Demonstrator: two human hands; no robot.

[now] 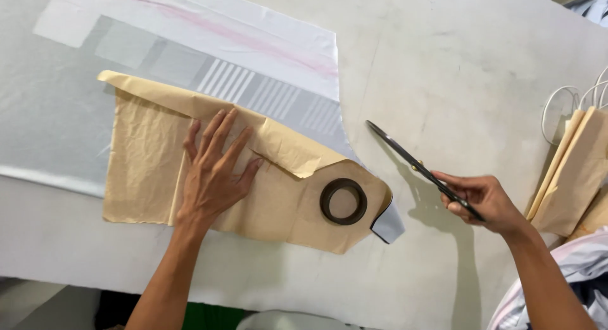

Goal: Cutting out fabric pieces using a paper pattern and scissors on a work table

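While the table (456, 64) spreads pale under everything, the grey cloth (57, 114) covers its left part, with a white, pink-streaked piece (253, 35) along the far edge. On the cloth lies the creased tan pattern (142, 171), its top edge folded over. My left hand (212, 171) lies flat on the pattern, fingers spread and holding nothing. Stacked tan paper pieces (573, 175) sit at the right edge. My right hand (481, 200) grips the scissors (411, 162), lifted just right of the pattern; blades look shut, hard to tell. A black ring (343, 201) rests on the pattern's narrow end.
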